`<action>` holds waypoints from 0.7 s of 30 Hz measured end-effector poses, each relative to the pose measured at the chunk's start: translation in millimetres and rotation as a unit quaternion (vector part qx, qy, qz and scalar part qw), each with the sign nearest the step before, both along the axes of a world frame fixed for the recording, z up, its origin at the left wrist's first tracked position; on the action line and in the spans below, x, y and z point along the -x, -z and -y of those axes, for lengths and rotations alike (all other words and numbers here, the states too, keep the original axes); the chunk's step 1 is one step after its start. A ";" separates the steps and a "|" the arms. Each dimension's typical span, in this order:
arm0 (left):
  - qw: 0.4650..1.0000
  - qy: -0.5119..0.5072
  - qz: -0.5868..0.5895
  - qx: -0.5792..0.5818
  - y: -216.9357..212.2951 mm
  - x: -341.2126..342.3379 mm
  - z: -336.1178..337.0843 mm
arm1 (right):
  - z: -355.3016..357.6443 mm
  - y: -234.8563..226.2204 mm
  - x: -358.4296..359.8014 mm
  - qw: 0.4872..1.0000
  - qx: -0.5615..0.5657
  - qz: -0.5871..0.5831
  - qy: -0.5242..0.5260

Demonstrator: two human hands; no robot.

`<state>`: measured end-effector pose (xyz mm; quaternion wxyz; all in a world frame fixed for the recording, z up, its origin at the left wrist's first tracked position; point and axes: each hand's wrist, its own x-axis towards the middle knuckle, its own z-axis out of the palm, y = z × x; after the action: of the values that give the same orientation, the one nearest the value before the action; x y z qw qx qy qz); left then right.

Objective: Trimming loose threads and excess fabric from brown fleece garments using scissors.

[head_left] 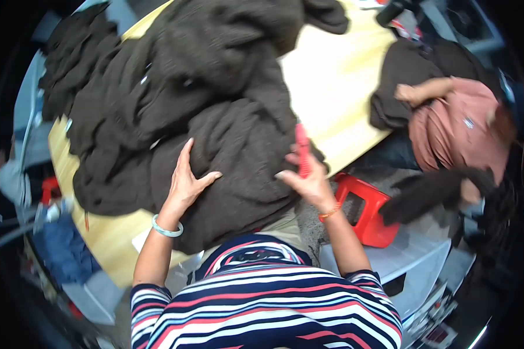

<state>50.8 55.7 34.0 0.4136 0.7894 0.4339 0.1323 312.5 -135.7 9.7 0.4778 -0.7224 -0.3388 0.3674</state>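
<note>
A large heap of dark brown, fleecy cloth (239,151), perhaps garments, covers much of the table in front of me and hangs over its near edge. My left hand (186,181) is at the near part of the heap, its fingers and thumb spread, gripping nothing. At the right side of the cloth, my right hand (311,179) is closed around a slim red-handled tool (302,150) that points away from me. Blur hides the tool's exact kind. Part of the cloth lies between my two hands.
The pale yellow table (337,87) reaches to the right, where a person in a pink shirt (457,125) handles dark cloth. A red plastic stool (370,209) stands near my right arm. Blue cloth (67,247) lies at left. More brown cloth (78,52) sits far left.
</note>
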 end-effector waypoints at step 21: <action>0.824 -0.435 0.321 0.168 -21.0 225.4 17.7 | 2.6 -14.3 32.2 0.992 0.044 -0.070 -0.096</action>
<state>-174.6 38.0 55.0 0.5552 0.3496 0.5908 0.4695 280.3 -138.3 23.9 0.4307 -0.6794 -0.3559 0.4756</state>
